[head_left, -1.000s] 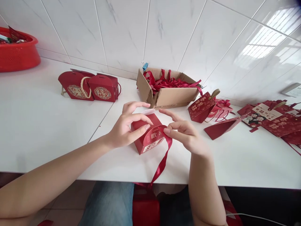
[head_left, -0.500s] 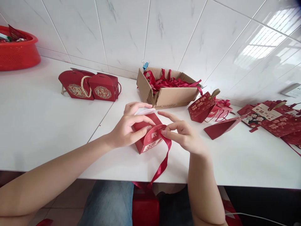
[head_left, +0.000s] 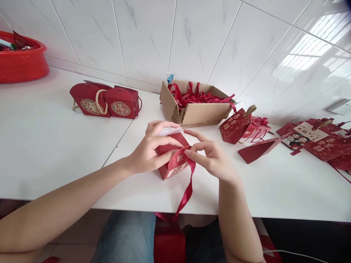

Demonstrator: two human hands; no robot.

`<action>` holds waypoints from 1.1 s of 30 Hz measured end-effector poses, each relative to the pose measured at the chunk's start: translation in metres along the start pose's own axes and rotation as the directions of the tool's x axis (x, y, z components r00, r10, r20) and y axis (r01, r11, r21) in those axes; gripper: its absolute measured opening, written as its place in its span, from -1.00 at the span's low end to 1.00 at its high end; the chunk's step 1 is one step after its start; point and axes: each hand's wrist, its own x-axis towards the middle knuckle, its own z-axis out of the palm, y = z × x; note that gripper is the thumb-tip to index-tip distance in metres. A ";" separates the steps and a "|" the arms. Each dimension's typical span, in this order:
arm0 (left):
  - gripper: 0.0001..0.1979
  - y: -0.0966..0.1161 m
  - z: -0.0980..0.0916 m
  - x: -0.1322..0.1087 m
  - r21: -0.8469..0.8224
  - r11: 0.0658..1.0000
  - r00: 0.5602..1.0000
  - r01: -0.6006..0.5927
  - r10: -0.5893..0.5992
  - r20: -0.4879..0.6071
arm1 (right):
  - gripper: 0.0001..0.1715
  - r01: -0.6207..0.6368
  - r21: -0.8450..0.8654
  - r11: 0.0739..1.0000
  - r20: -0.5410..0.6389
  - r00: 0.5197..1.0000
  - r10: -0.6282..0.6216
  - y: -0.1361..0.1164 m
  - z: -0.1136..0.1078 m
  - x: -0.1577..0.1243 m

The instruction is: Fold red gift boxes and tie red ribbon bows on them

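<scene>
Under the head camera, listed by size as I read them from my remote station.

1. White tabletop (head_left: 55, 146), backed by a tiled wall; it carries everything below.
2. Red basket (head_left: 22, 62), far left corner, partly cut off by the picture.
3. Cardboard carton (head_left: 200, 114), at the far edge near the middle, flaps open and full of loose red ribbons (head_left: 194, 96). I judge it sits there to be within arm's reach.
4. Spread of flat red card blanks (head_left: 315, 140), along the right edge, overlapping one another.
5. Pair of closed red boxes (head_left: 105, 102), far left of centre, touching side by side, one with a rope handle.
6. Tilted red box (head_left: 234, 128) with a tan tag, just right of the carton.
7. Small red box (head_left: 177, 166), near the front edge at the middle, resting on the tabletop between both hands.
8. Left hand (head_left: 149, 149): grip wrapped over the box's top and left side, probably to stop it sliding.
9. Right hand (head_left: 214, 160): grip narrow, thumb and forefinger pinching the ribbon (head_left: 188, 188) at the box's curved front flap. The loose end hangs over the front edge.
10. Blue clip (head_left: 170, 77), on the carton's far left corner.
</scene>
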 end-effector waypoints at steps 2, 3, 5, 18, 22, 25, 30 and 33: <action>-0.87 0.001 0.000 0.001 0.011 1.000 1.000 -0.014 0.014 -0.010 | -0.65 0.012 -0.020 1.000 -0.011 1.000 -0.012 -0.001 0.002 0.000; -0.88 0.001 -0.001 0.001 0.018 1.000 1.000 -0.015 0.016 -0.017 | -0.65 0.017 -0.027 1.000 -0.020 1.000 -0.017 -0.001 0.002 0.000; -0.89 0.001 -0.001 0.001 0.038 0.999 0.999 -0.010 0.011 -0.036 | -0.64 0.026 -0.027 0.999 -0.037 0.999 -0.027 -0.001 0.003 0.001; -0.77 0.003 0.000 -0.001 0.031 0.998 0.999 0.051 -0.052 0.013 | -0.73 0.055 -0.009 0.998 -0.093 0.994 -0.055 0.006 0.008 0.005; -0.81 0.006 -0.001 0.000 0.030 0.998 0.999 0.052 -0.052 0.011 | -0.72 0.060 -0.012 0.998 -0.122 0.991 -0.061 0.006 0.010 0.005; -0.82 0.006 -0.002 0.002 0.055 0.996 0.997 0.075 -0.073 -0.028 | -0.65 0.086 0.040 0.995 -0.175 0.982 -0.078 0.008 0.013 0.007; -0.83 -0.002 -0.008 0.015 0.081 0.990 0.985 0.114 -0.101 -0.143 | -0.57 0.063 0.284 0.957 -0.265 0.964 0.015 0.017 0.019 0.013; -0.84 -0.006 -0.017 0.034 0.064 0.990 0.967 0.128 -0.110 -0.231 | -0.61 0.046 0.425 0.904 -0.243 0.968 0.065 0.019 0.021 0.017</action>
